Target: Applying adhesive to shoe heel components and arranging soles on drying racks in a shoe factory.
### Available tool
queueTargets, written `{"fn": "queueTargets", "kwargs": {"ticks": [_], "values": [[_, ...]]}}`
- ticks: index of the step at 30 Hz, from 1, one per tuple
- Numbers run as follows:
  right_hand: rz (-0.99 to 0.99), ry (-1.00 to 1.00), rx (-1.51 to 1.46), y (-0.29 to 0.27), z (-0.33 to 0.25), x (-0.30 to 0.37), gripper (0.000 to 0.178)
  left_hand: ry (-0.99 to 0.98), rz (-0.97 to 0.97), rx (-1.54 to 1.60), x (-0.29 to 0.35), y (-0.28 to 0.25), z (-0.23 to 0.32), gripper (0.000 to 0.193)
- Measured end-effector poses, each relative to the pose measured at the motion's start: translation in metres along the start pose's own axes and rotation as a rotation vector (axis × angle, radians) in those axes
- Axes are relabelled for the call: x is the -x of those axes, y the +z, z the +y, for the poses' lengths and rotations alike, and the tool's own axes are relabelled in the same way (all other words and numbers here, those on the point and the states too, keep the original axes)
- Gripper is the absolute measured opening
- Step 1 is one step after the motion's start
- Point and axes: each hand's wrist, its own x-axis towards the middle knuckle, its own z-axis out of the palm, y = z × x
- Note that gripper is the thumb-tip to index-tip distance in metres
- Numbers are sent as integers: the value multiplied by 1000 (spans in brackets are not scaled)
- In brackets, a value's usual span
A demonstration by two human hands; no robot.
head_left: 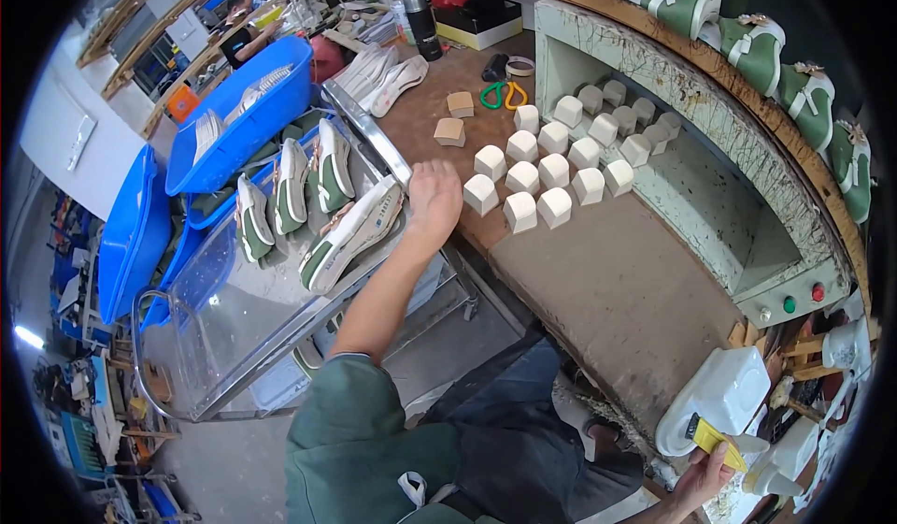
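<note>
My left hand (436, 197) is at the left edge of the brown worktable, by the corner of the cart's metal rail (378, 141). Its fingers curl downward, and whatever is under them is hidden. Just right of it, several cream heel-shaped blocks (481, 194) stand in loose rows. At the lower right, my right hand (705, 477) grips a yellow-handled brush (717, 442) with a dark end. The brush is over the near side of a white plastic container (724, 384). Left of my left hand, green and white shoes (350, 234) lie on the cart.
A pale green metal box (645, 33) with an opening and buttons stands along the right side, with more blocks inside. Green shoes (755, 52) line the shelf above. Scissors (503, 94), a thermos (420, 24) and shoe soles (383, 75) lie farther back. Blue bins (252, 103) stand left.
</note>
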Motion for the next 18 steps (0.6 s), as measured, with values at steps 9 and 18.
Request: {"fn": "queueTargets", "kwargs": {"ticks": [9, 18], "values": [[-15, 68, -64, 15, -7, -12, 18, 43, -49, -184, 25, -5, -23, 9], [6, 75, -81, 22, 17, -3, 19, -303, 311, 102, -79, 104, -25, 25]]}}
